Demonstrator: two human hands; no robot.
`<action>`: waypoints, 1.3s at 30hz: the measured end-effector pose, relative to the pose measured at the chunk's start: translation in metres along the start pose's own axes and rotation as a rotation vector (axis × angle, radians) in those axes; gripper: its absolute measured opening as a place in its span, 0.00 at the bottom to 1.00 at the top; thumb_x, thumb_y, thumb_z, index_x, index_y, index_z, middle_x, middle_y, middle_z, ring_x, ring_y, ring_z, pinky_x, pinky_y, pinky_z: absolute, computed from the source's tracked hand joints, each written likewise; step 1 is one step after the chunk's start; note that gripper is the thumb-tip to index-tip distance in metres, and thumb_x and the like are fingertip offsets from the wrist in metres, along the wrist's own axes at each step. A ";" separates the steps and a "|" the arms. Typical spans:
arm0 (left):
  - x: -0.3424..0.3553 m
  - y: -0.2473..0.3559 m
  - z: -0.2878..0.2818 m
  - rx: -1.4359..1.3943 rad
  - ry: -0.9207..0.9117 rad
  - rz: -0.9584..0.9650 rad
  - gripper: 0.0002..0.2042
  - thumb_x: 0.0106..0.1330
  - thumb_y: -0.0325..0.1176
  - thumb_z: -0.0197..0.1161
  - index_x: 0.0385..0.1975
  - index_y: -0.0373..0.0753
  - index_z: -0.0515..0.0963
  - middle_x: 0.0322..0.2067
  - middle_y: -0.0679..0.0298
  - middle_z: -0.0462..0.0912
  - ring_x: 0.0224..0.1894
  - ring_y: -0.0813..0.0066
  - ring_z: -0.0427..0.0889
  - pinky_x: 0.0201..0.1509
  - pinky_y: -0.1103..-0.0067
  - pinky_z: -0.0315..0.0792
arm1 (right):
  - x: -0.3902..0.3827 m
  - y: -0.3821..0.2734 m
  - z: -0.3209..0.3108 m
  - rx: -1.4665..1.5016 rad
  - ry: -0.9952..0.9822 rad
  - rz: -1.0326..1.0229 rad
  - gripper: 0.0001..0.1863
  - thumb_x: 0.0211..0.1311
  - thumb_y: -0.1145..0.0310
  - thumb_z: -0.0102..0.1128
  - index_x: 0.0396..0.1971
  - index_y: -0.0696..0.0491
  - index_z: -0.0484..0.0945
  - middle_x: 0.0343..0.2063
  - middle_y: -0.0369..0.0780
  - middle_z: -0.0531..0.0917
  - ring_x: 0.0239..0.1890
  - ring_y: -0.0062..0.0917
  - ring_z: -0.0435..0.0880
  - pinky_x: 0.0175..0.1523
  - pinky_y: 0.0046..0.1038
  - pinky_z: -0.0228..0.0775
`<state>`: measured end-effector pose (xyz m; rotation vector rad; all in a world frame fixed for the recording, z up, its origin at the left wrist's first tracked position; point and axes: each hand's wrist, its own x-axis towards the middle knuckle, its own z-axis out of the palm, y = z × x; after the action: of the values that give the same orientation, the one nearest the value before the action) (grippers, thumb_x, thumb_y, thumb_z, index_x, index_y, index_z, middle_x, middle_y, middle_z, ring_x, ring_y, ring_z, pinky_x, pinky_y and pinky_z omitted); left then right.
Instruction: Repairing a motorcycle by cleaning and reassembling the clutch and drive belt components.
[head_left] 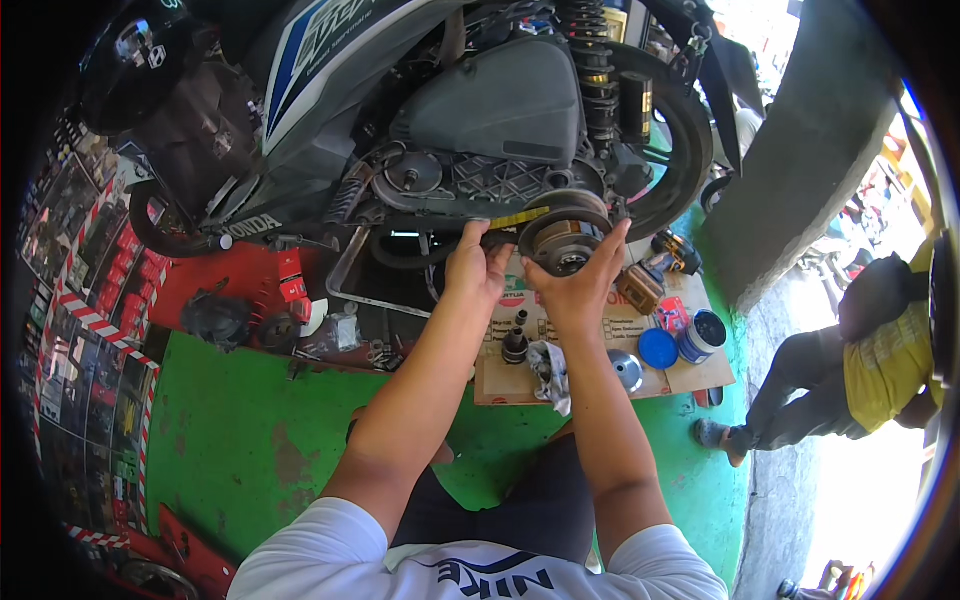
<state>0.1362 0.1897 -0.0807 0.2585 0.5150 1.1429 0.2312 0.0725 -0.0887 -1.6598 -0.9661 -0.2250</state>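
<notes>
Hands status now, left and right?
Left hand: fingers at the drive belt, firm grip can't be told.
Right hand: holding the clutch pulley.

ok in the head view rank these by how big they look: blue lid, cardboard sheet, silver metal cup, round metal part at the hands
1. cardboard sheet
2. round metal part
3. blue lid and silver metal cup: too alike to rank

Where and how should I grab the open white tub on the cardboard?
Probably around the outer wall of the white tub, coming from the right: it is round, its open top shows dark contents, and the blue lid and red packet crowd its left.
</notes>
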 end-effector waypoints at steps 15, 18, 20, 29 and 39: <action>0.047 0.000 0.009 -0.001 0.013 -0.030 0.14 0.67 0.32 0.65 0.45 0.29 0.75 0.41 0.51 0.78 0.40 0.63 0.81 0.52 0.70 0.83 | 0.028 0.012 0.034 -0.075 0.083 -0.042 0.70 0.37 0.63 0.86 0.77 0.61 0.43 0.69 0.61 0.60 0.67 0.58 0.64 0.70 0.49 0.62; 0.057 0.001 0.013 0.036 0.017 -0.018 0.14 0.66 0.32 0.65 0.45 0.29 0.74 0.41 0.50 0.78 0.41 0.62 0.81 0.52 0.69 0.84 | 0.033 0.021 0.043 -0.088 0.108 -0.067 0.71 0.36 0.62 0.86 0.77 0.61 0.43 0.70 0.60 0.60 0.68 0.56 0.64 0.71 0.48 0.61; 0.060 0.002 0.016 0.048 0.020 -0.014 0.14 0.66 0.33 0.65 0.45 0.29 0.74 0.41 0.50 0.78 0.41 0.62 0.81 0.52 0.68 0.84 | 0.035 0.024 0.047 -0.093 0.113 -0.075 0.71 0.36 0.62 0.86 0.77 0.61 0.44 0.70 0.60 0.60 0.68 0.56 0.64 0.71 0.48 0.60; 0.064 0.007 0.032 0.185 0.070 0.028 0.21 0.64 0.38 0.69 0.49 0.29 0.75 0.40 0.48 0.77 0.41 0.59 0.79 0.53 0.65 0.83 | 0.044 0.026 0.057 -0.074 0.106 -0.043 0.71 0.39 0.60 0.87 0.77 0.58 0.42 0.73 0.57 0.58 0.72 0.50 0.61 0.74 0.44 0.58; 0.072 0.007 0.042 0.221 0.104 0.036 0.24 0.62 0.40 0.71 0.50 0.29 0.75 0.42 0.47 0.77 0.42 0.59 0.78 0.55 0.63 0.82 | 0.050 0.030 0.064 -0.096 0.151 -0.095 0.68 0.36 0.60 0.86 0.76 0.59 0.47 0.73 0.56 0.58 0.70 0.53 0.62 0.73 0.46 0.59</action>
<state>0.1749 0.2609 -0.0601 0.4025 0.7329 1.1391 0.2627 0.1523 -0.1016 -1.6597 -0.9328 -0.4607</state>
